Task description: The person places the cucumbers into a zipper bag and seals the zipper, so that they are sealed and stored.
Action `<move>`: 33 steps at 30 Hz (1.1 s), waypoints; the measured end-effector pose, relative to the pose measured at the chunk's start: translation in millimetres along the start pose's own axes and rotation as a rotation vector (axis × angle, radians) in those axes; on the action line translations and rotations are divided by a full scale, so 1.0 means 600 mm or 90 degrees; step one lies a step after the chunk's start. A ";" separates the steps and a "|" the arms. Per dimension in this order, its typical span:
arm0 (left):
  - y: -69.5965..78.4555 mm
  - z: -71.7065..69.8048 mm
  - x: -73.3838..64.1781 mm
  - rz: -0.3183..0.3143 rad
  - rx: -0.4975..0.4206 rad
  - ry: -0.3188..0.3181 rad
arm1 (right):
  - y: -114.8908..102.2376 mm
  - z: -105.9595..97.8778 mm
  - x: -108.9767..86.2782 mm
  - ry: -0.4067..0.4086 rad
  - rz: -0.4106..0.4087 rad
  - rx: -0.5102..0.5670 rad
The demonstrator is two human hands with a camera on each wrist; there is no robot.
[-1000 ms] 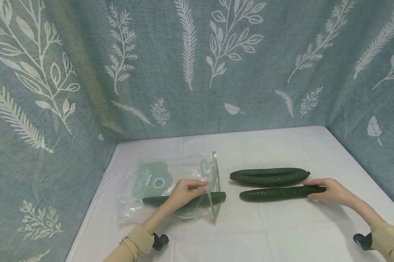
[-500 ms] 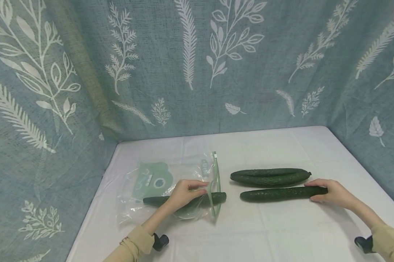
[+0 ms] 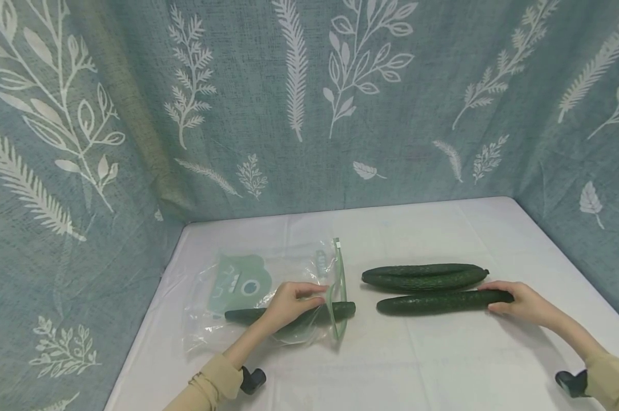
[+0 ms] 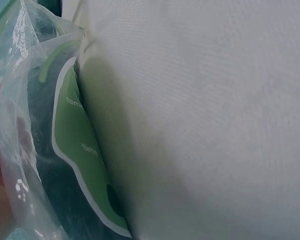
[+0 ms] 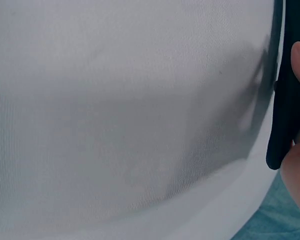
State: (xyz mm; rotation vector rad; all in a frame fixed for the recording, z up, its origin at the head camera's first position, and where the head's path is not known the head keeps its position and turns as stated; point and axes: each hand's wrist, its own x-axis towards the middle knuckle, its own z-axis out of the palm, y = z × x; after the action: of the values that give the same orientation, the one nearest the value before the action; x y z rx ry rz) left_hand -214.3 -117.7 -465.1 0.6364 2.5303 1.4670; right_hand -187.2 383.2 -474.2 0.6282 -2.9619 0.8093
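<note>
The long, dark-green, bumpy-skinned cucumber [image 3: 433, 303] appears to rest on the white cloth-covered worktop [image 3: 407, 365], its long axis running left to right. Your right hand [image 3: 522, 301] has its right end, thumb and fingers closed around it, so the free left end points towards the mouth of the clear plastic zip bag with green print [image 3: 242, 279]. Just in front of that tip, apart from it, a second dark-green cucumber [image 3: 346, 309] pokes out of the bag, nearly in line. Your left hand [image 3: 291, 302], the nearer one to the mouth, pinches its green edge. Behind your held cucumber, two dark-green cucumbers [image 3: 425, 277] lie together, roughly parallel.
</note>
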 end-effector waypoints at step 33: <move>0.002 -0.001 -0.004 -0.001 0.005 0.003 | -0.045 -0.013 -0.004 -0.079 0.131 0.193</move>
State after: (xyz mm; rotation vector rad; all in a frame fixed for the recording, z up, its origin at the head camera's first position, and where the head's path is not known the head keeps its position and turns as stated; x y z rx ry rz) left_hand -211.9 -118.7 -463.8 0.6333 2.5402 1.4615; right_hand -175.6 366.3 -454.5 0.3941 -3.0779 1.2989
